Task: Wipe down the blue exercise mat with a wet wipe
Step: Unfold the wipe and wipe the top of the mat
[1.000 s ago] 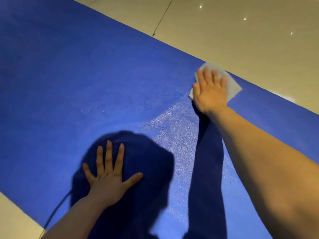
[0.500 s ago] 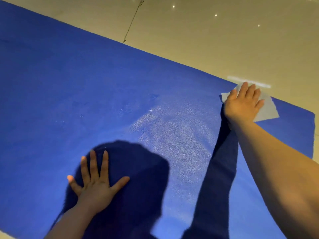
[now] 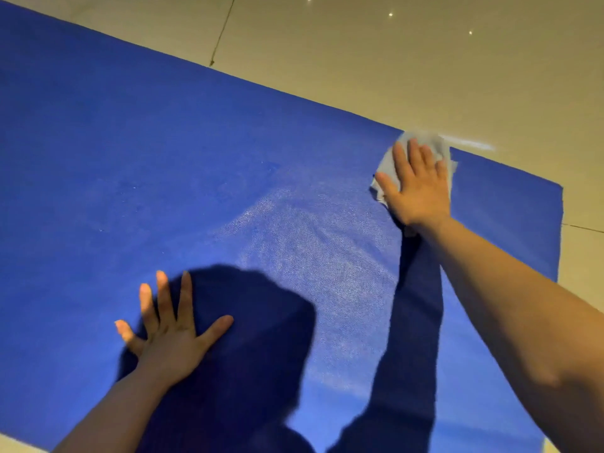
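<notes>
So: blue exercise mat (image 3: 228,152) lies flat on the tiled floor (image 3: 425,60), filling most of the view. Wet wipe (image 3: 387,165) sits at the mat's far edge, near the right-hand corner, pinned under the right hand (image 3: 415,188). That hand is released, fingers straight and flat, pressing instead of gripping, probably to spread load across the wipe. Wipe looks bunched, edges blurred. Left hand (image 3: 166,335) is also released, splayed on the near mat, likely bracing the reach and keeping the mat from sliding. Paler sheen between the hands reads as a damp patch.
</notes>
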`<state>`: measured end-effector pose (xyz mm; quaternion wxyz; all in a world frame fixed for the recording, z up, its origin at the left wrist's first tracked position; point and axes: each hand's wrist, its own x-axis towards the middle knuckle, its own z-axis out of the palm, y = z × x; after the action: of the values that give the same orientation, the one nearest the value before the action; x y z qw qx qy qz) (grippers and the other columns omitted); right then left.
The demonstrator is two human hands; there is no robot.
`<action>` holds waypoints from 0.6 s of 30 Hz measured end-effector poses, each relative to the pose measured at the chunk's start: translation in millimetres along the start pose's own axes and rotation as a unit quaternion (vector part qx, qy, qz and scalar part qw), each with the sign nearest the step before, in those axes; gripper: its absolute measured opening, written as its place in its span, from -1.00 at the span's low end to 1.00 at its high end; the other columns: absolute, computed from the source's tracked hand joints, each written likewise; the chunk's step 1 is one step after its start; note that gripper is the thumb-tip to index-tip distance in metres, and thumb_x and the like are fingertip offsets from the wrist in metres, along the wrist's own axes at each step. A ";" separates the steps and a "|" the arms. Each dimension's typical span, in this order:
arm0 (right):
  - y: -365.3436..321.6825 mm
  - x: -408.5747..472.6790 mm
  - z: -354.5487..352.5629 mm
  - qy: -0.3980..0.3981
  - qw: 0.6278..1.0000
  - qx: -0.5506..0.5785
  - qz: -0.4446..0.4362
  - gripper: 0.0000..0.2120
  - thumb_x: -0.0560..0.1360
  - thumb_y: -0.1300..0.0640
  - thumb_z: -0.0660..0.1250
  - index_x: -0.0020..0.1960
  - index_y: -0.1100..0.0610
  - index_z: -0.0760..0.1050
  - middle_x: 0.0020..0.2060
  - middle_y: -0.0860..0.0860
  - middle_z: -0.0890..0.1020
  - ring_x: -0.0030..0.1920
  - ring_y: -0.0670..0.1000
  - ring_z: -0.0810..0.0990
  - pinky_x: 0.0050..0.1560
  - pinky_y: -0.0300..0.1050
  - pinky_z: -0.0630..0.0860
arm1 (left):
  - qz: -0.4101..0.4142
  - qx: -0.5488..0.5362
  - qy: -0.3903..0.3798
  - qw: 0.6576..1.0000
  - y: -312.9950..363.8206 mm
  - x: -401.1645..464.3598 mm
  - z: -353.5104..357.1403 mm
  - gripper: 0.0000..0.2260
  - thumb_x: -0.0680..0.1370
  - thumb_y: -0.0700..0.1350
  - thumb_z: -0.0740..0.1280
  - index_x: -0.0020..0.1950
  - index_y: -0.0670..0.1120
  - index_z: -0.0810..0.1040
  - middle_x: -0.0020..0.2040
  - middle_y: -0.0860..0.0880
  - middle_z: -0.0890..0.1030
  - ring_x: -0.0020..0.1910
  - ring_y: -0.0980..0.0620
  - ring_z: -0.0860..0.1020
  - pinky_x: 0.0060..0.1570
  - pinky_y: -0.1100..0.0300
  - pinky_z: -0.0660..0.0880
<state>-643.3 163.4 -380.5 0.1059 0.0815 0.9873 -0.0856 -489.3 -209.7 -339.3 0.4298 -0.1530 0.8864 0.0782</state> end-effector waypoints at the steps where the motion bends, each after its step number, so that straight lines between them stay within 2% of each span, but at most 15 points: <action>1: 19.2 -11.7 -2.2 0.008 0.998 0.008 0.059 -0.28 0.54 -0.36 -0.16 0.60 -0.03 -0.07 0.59 0.01 -0.07 0.58 0.05 -0.12 0.53 0.11 -0.22 | 0.003 -0.002 0.003 1.000 0.5 -0.8 -1.0 -0.17 0.23 0.52 -0.14 0.25 0.25 -0.59 0.18 0.18 -0.73 0.43 0.00 -0.55 0.37 -0.32 -0.34; 4: 32.7 -32.7 -1.5 0.014 0.982 0.045 0.180 -0.35 0.63 -0.26 -0.07 0.61 0.00 -0.10 0.59 0.03 -0.09 0.58 0.08 -0.15 0.53 0.15 -0.23 | 0.011 -0.003 0.015 1.000 0.3 -2.3 -3.5 -0.19 0.25 0.52 -0.14 0.24 0.26 -0.59 0.18 0.18 -0.71 0.46 -0.01 -0.51 0.38 -0.33 -0.32; 6: 8.2 -32.9 4.9 0.018 0.969 0.044 0.244 -0.39 0.66 -0.18 -0.11 0.61 0.07 -0.14 0.59 0.09 -0.12 0.57 0.13 -0.17 0.52 0.18 -0.23 | 0.018 -0.006 0.018 1.000 -1.9 -2.8 -3.1 -0.20 0.26 0.52 -0.14 0.22 0.28 -0.61 0.17 0.19 -0.72 0.46 -0.01 -0.51 0.38 -0.34 -0.31; 8: -33.8 -33.9 13.6 0.013 0.966 0.034 0.257 -0.41 0.68 -0.10 -0.13 0.60 0.14 -0.17 0.58 0.15 -0.14 0.57 0.20 -0.18 0.52 0.22 -0.22 | 0.025 -0.008 0.022 0.999 -3.9 -2.3 -1.8 -0.21 0.27 0.52 -0.14 0.21 0.29 -0.62 0.18 0.19 -0.72 0.46 -0.01 -0.51 0.37 -0.34 -0.31; 10: -87.9 -47.1 29.0 -0.001 0.983 0.023 0.182 -0.42 0.68 -0.07 -0.14 0.60 0.16 -0.19 0.57 0.17 -0.16 0.56 0.23 -0.19 0.49 0.23 -0.25 | 0.030 -0.013 0.023 0.999 -6.0 -1.3 -0.3 -0.21 0.27 0.52 -0.13 0.23 0.29 -0.61 0.20 0.18 -0.71 0.46 0.00 -0.51 0.37 -0.34 -0.31; 12: -141.4 -72.8 45.6 0.006 0.999 0.015 0.049 -0.43 0.67 -0.08 -0.19 0.59 0.14 -0.19 0.58 0.16 -0.16 0.56 0.22 -0.20 0.48 0.19 -0.30 | 0.033 -0.013 0.024 0.999 -7.8 -0.4 1.5 -0.20 0.26 0.51 -0.13 0.24 0.29 -0.60 0.20 0.18 -0.71 0.46 -0.01 -0.51 0.38 -0.35 -0.31; 15: -178.9 -104.2 57.0 -0.029 0.992 0.025 -0.117 -0.34 0.57 -0.18 -0.31 0.60 0.08 -0.11 0.59 0.07 -0.09 0.58 0.14 -0.18 0.47 0.09 -0.38 | 0.032 -0.009 0.027 0.999 -10.0 1.5 3.2 -0.20 0.24 0.51 -0.15 0.24 0.29 -0.61 0.17 0.19 -0.72 0.45 -0.01 -0.53 0.38 -0.35 -0.30; 17: -161.6 -106.7 54.3 -0.036 0.989 0.025 -0.142 -0.27 0.50 -0.25 -0.33 0.60 0.04 -0.05 0.59 0.02 -0.03 0.58 0.08 -0.12 0.48 0.03 -0.35 | 0.033 -0.009 0.029 0.999 -11.5 3.2 5.7 -0.20 0.24 0.52 -0.16 0.23 0.29 -0.62 0.16 0.19 -0.73 0.45 -0.01 -0.53 0.38 -0.35 -0.30; 18: -144.4 -104.7 51.1 -0.025 0.992 0.020 -0.125 -0.25 0.49 -0.29 -0.32 0.60 0.02 -0.04 0.59 0.01 -0.03 0.58 0.06 -0.10 0.49 0.02 -0.31 | 0.033 -0.010 0.032 0.999 -11.9 4.1 6.2 -0.20 0.24 0.52 -0.15 0.22 0.29 -0.62 0.16 0.19 -0.73 0.45 -0.01 -0.52 0.38 -0.35 -0.30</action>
<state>-558.2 -1.4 -384.4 0.1177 -0.0426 0.9848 -0.1204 -483.1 -220.0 -346.5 0.3971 -0.1300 0.9034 0.0964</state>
